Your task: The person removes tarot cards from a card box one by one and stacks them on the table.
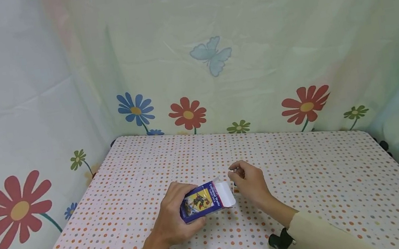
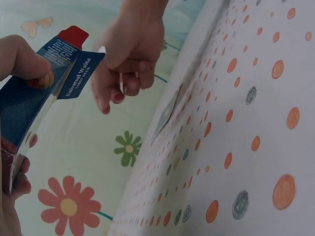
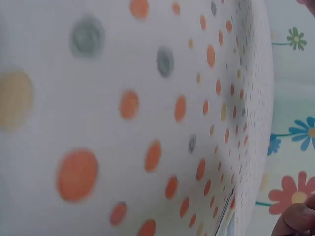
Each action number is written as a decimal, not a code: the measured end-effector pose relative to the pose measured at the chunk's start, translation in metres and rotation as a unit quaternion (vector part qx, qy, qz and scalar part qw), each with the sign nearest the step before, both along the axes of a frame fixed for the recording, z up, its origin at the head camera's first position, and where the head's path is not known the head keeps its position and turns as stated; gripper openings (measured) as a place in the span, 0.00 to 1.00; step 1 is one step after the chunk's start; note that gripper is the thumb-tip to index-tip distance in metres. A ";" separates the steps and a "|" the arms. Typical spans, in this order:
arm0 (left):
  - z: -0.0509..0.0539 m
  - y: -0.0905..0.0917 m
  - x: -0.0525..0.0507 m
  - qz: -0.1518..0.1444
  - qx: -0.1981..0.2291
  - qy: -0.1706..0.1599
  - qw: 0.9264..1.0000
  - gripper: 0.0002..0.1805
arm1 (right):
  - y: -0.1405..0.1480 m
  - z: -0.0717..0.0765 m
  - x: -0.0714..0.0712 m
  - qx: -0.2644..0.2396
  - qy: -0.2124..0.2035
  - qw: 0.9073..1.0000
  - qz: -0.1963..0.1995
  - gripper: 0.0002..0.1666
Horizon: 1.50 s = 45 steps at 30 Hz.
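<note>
My left hand grips a blue tarot deck box, its thumb along the near side and fingers along the far side. The box lies tilted, with its open end and white-lined flap toward the right. In the left wrist view the lettered flap stands out from the box. Just right of the opening, my right hand has curled fingers and pinches a small thin thing, mostly hidden by the fingertips. Below that hand, a flat card-like piece lies on the table; its face cannot be read.
A dotted cloth covers the table. Behind it hangs a curtain printed with flowers and butterflies, and another curtain side borders the left. Dark wrist cameras sit under both forearms.
</note>
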<state>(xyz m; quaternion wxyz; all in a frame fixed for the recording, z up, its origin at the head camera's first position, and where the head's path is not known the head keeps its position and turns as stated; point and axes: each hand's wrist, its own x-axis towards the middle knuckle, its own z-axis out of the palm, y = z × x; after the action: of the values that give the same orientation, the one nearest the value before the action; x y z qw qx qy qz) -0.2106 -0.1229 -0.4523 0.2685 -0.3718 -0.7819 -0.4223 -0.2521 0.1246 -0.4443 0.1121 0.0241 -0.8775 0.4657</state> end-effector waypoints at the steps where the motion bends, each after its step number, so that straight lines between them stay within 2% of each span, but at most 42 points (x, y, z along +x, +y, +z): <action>1: 0.000 0.000 0.000 0.000 0.000 0.001 1.000 0.37 | -0.001 0.001 0.003 -0.010 0.001 1.000 -0.003 0.10; 6: 0.000 0.000 0.000 -0.003 0.001 0.002 1.000 0.37 | -0.005 0.001 0.018 -0.088 -0.002 0.996 -0.009 0.09; 9: 0.000 0.001 0.000 -0.005 0.001 0.001 1.000 0.37 | -0.008 0.001 0.029 -0.161 -0.004 0.987 0.000 0.09; 12: -0.001 0.001 0.000 -0.007 0.001 0.004 1.000 0.36 | -0.013 0.002 0.040 -0.205 0.007 0.979 0.007 0.07; 16: -0.001 0.002 -0.001 -0.005 0.002 0.011 1.000 0.36 | -0.019 0.001 0.051 -0.207 0.019 0.978 0.016 0.06; 23: -0.003 0.002 -0.001 -0.003 0.003 0.015 1.000 0.36 | -0.026 -0.001 0.062 -0.216 -0.005 0.976 0.029 0.07; 27: -0.003 0.001 -0.002 -0.005 0.005 0.015 1.000 0.36 | -0.028 -0.003 0.064 -0.223 -0.024 0.974 0.035 0.06; 34: -0.002 0.001 -0.001 -0.005 0.005 0.016 1.000 0.36 | -0.029 -0.006 0.069 -0.263 -0.051 0.962 0.052 0.07; 39: -0.002 0.001 -0.001 -0.004 0.004 0.017 1.000 0.36 | -0.031 -0.007 0.074 -0.271 -0.068 0.958 0.063 0.09; 45: -0.002 0.001 -0.001 -0.003 0.002 0.018 1.000 0.36 | -0.033 -0.007 0.075 -0.274 -0.082 0.956 0.066 0.06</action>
<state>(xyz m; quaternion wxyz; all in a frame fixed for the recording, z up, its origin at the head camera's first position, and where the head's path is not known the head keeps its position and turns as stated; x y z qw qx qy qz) -0.2117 -0.1219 -0.4541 0.2822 -0.3811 -0.7749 -0.4178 -0.1768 0.0917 -0.4510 0.0107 0.0117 -0.7186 0.6952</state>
